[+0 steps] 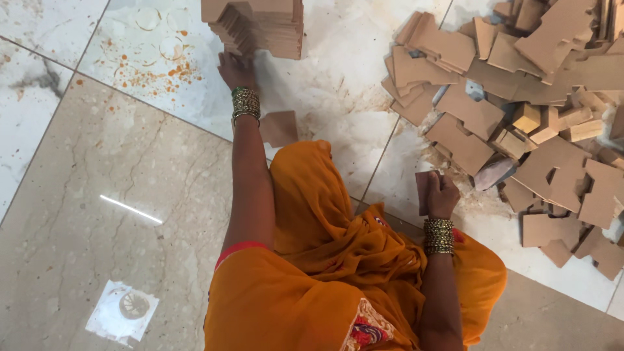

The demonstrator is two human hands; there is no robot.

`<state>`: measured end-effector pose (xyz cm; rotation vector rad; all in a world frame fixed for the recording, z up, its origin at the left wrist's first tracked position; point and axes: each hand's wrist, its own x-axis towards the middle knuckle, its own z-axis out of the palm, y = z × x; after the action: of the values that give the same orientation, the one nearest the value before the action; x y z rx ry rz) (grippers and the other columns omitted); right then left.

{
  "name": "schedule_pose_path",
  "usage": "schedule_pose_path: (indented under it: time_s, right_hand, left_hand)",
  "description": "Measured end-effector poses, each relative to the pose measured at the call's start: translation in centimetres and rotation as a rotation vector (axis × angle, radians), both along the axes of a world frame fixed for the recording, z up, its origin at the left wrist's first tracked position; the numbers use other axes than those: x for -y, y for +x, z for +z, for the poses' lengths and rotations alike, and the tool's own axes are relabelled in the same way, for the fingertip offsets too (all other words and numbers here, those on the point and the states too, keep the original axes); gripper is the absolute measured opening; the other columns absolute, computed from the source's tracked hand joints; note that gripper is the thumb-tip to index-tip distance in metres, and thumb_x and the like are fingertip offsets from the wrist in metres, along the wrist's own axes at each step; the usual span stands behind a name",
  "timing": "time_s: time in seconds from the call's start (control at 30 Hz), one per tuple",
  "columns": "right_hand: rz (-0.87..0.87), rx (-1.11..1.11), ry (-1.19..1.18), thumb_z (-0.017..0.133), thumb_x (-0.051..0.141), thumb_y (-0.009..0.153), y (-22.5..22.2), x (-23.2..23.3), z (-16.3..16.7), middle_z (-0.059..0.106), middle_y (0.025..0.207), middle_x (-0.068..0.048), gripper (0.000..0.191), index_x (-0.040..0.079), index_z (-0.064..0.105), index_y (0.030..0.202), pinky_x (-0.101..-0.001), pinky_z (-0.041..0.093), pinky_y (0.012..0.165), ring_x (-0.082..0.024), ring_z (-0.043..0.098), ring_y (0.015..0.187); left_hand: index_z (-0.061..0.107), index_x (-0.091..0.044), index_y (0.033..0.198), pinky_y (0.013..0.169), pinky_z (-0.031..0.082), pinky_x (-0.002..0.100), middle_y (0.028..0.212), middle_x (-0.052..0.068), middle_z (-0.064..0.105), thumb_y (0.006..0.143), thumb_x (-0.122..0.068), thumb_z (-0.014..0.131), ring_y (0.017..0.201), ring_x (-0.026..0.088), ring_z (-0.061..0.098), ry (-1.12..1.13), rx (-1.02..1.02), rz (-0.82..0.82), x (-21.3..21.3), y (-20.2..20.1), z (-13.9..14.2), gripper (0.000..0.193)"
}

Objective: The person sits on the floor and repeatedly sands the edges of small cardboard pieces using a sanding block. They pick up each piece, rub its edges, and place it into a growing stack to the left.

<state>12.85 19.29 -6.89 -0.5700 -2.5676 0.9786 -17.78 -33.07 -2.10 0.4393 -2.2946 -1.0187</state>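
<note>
View from your head, looking down at a polished stone floor (97,214) of beige and white marble tiles, the white tile at upper left speckled with orange stains and ring marks. Largest item: the loose heap of brown board offcuts (520,110) spread across the right side, flat notched pieces lying at all angles with a few small blocks among them. Next: your orange garment (325,260), draped over the lap at the bottom centre. Next: the neat stack of board pieces (260,26) at the top edge, its layers fanned at the left corner. Your left hand (235,70), arm stretched forward, rests with fingers spread against the lower left corner of that stack; a set of metal bangles (246,104) circles the wrist. A single board piece (279,128) lies flat on the floor just right of that wrist. Your right hand (443,194), bangled too, is closed around a small dark board piece (424,188), held upright just beside the near edge of the heap
</note>
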Motion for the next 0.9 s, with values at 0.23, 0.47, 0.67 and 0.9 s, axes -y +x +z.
schedule_pose_path:
  time_s: [0.23, 0.47, 0.67, 0.9]
  right_hand:
    - [-0.026, 0.096, -0.004, 0.072, 0.032, 0.100, -0.2, 0.5, 0.2, 0.063, 0.067, -0.017, 0.039, -0.002, 0.065, 0.082, -0.0402, 0.047, 0.062, -0.023, 0.058, 0.060]
    - [0.010, 0.068, 0.016, 0.072, 0.032, 0.100, -0.6, 1.2, 0.6, 0.064, 0.071, -0.018, 0.037, -0.002, 0.068, 0.087, -0.0394, 0.048, 0.063, -0.024, 0.061, 0.062]
    - [0.003, 0.064, 0.046, 0.072, 0.032, 0.101, -0.6, 0.9, 0.3, 0.066, 0.074, -0.020, 0.038, -0.003, 0.068, 0.087, -0.0413, 0.049, 0.066, -0.029, 0.063, 0.065]
    - [0.040, 0.001, 0.057, 0.073, 0.033, 0.099, -0.9, 0.9, 0.1, 0.068, 0.077, -0.020, 0.036, -0.001, 0.071, 0.090, -0.0418, 0.051, 0.068, -0.031, 0.068, 0.069]
  left_hand:
    - [0.058, -0.017, 0.136, 0.116, 0.039, 0.053, 0.132, 0.009, 0.068, 0.107, -0.027, 0.067, 0.145, 0.029, 0.050, -0.083, 0.324, 0.008, 0.4, -0.4, 1.2, 0.033]
    - [-0.002, -0.004, 0.161, 0.123, 0.031, 0.047, 0.166, 0.031, 0.019, 0.077, -0.033, 0.094, 0.154, 0.041, 0.025, 0.344, 0.001, -0.614, 4.4, 3.1, 0.6, 0.131]
    - [0.026, -0.006, 0.159, 0.113, 0.028, 0.058, 0.165, 0.022, 0.024, 0.061, -0.053, 0.096, 0.151, 0.045, 0.028, -0.426, 0.394, -0.543, 5.6, 15.0, -1.8, 0.128]
    - [0.056, -0.012, 0.150, 0.116, 0.041, 0.046, 0.158, 0.007, 0.053, 0.095, -0.016, 0.067, 0.151, 0.035, 0.041, -0.530, 0.096, -0.574, 2.5, 17.1, -3.1, 0.056]
